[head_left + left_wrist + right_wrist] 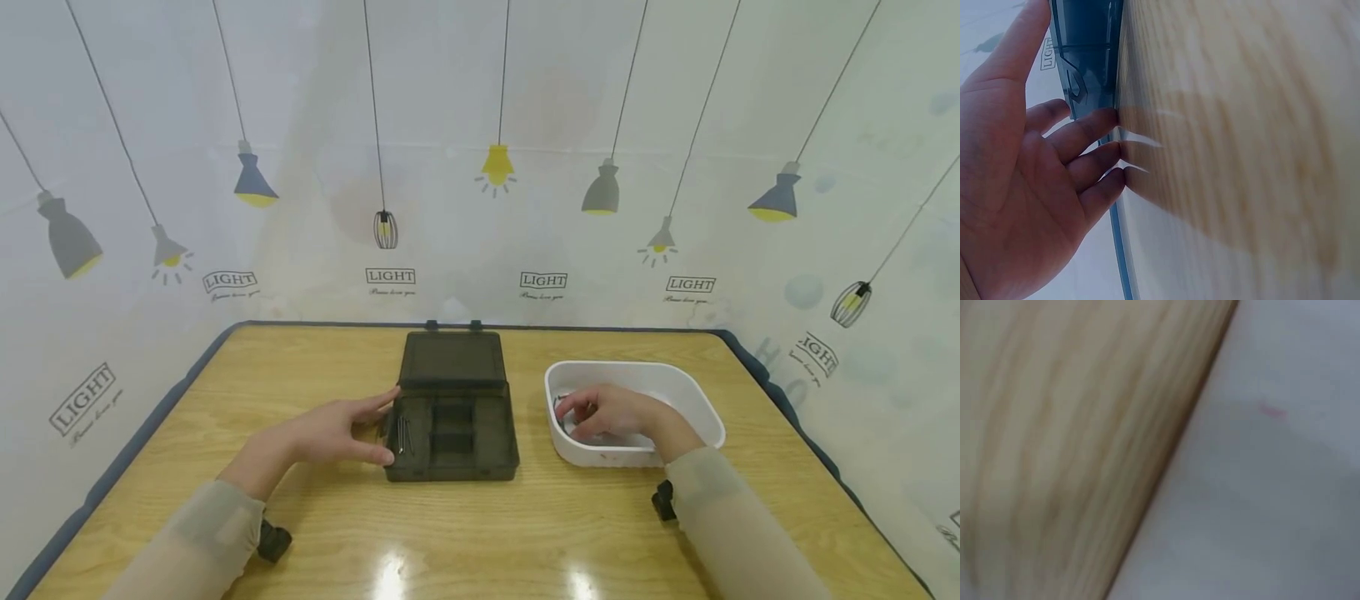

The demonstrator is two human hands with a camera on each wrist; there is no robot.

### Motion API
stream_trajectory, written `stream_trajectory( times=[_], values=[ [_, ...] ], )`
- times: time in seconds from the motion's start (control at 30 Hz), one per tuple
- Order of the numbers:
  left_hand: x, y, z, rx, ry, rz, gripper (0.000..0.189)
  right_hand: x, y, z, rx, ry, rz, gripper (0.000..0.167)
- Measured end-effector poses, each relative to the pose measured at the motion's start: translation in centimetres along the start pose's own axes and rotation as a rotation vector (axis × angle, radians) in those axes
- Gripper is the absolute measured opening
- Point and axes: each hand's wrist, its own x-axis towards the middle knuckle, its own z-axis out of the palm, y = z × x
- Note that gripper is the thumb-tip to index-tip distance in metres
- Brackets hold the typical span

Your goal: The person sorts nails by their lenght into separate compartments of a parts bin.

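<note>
A dark translucent plastic case [491, 433] lies on the table with its lid [452, 358] raised at the back. Several thin metal pieces like nails or screws [405, 435] lie in its left compartment. My left hand [330, 429] is spread along the case's left side, thumb at the front corner and index finger near the hinge. In the left wrist view its other fingertips touch the tabletop. My right hand [618, 414] reaches into a white tray [701, 408], index finger and thumb bent down by small metal pieces [561, 402] at the left end. Whether they pinch one I cannot tell.
The wooden table [480, 533] runs back to a cloth backdrop [450, 100] printed with lamps. Case and tray stand side by side with a strip of table between them. The right wrist view shows blurred wood and the tray's white wall [1260, 500].
</note>
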Motion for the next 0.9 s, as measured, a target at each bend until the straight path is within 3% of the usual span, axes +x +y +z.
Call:
stream_trajectory(
  times=[0.43, 0.9],
  values=[
    [-0.14, 0.33, -0.06, -0.01, -0.005, 0.001, 0.112, 0.15, 0.99, 0.28, -0.025, 0.113, 0.009, 0.02],
    [-0.23, 0.4, -0.08, -0.008, -0.003, 0.01, 0.112, 0.23, 0.86, 0.54, 0.014, 0.131, -0.002, 0.011]
  ],
)
